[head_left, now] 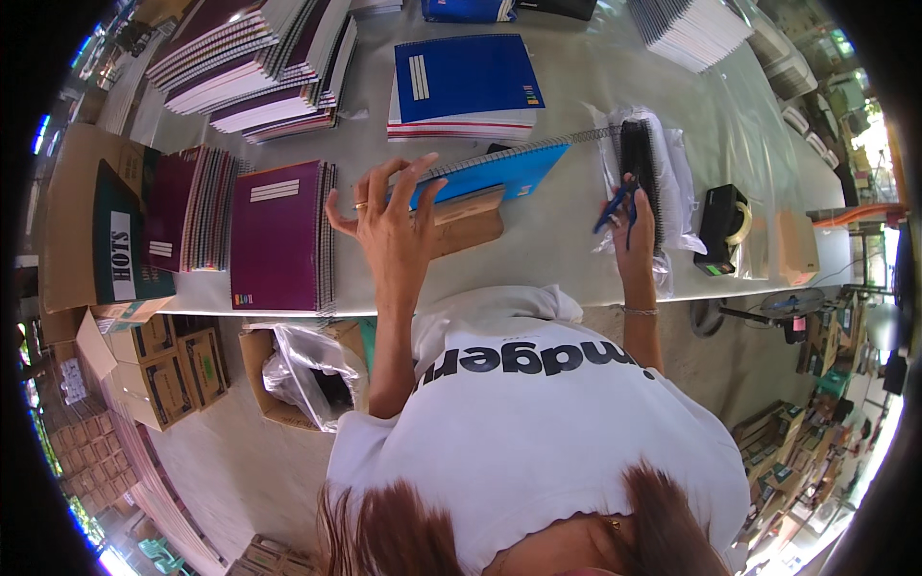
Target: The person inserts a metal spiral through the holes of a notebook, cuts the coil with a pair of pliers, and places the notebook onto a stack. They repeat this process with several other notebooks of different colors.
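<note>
My left hand (392, 216) grips the left end of a light blue notebook (504, 176), its fingers spread over the cover and edge. The notebook stands tilted with its coil edge up, against a brown wooden block (468, 223). A dark spiral coil (591, 136) runs along that edge and sticks out past its right end. In my right hand (636, 226) is a small blue-handled cutter or pliers (615, 206); its exact kind is unclear. That hand is beside a bundle of black coils (638, 158) in clear plastic, below the coil's loose end.
Blue notebooks (471, 79) are stacked behind. Purple notebooks (279, 235) lie at left, with taller stacks (254, 62) farther back. A black tape dispenser (720, 228) stands right. Below the table edge is an open carton (269, 379) with plastic inside.
</note>
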Demonstrator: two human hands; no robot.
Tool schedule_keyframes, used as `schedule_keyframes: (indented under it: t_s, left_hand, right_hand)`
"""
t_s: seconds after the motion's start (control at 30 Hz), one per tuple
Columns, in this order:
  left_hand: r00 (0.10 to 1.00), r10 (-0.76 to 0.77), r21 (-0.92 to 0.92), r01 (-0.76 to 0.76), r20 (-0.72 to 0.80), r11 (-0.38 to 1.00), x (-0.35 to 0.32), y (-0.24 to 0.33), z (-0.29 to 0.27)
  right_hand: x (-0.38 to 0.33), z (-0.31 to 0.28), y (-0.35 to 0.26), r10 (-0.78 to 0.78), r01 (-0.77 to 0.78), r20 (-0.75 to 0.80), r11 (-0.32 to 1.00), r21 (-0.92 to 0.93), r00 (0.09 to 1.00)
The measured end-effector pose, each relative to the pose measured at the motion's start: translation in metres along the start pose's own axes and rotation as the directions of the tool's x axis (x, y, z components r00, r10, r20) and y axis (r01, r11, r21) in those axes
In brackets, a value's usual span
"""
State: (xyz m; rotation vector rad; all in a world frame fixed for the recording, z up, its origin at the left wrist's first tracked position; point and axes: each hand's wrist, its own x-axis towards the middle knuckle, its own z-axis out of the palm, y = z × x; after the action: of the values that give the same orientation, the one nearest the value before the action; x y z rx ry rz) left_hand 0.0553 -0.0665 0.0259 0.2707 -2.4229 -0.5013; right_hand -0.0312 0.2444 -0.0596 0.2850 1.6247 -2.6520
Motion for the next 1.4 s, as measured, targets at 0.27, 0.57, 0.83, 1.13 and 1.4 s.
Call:
schedule_keyframes:
  t_s: [0.27,0.57,0.83,1.13,1.4]
  left_hand:
    - [0.996,-0.013,0.013,0.012,0.091,1.0,0.002,0.0,0.008]
    - [0.997,0.024,0.022,-0.025,0.068,0.999,-0.006,-0.003,0.011]
    - [0.993,-0.119,-0.149,0.114,-0.026,0.982,-0.01,-0.008,-0.005]
    - [0.964,-0.266,-0.405,0.241,-0.005,0.882,-0.017,-0.007,0.004]
    - [0.956,-0.279,-0.435,0.214,-0.09,0.875,-0.02,-0.007,0.003]
  right_hand:
    - [-0.005,-0.007,0.058,0.21,-0.186,0.03,0.918,-0.351,0.977]
    - [-0.016,0.092,0.006,-0.803,0.605,0.145,0.304,-0.736,0.578]
    - [-0.048,0.199,-0.01,-0.199,0.86,0.838,0.066,-0.506,0.509]
    - [-0.042,0.204,0.0,-0.168,0.916,0.9,0.081,-0.394,0.402]
    - [-0.042,0.204,0.0,-0.162,0.898,0.884,0.122,-0.423,0.438]
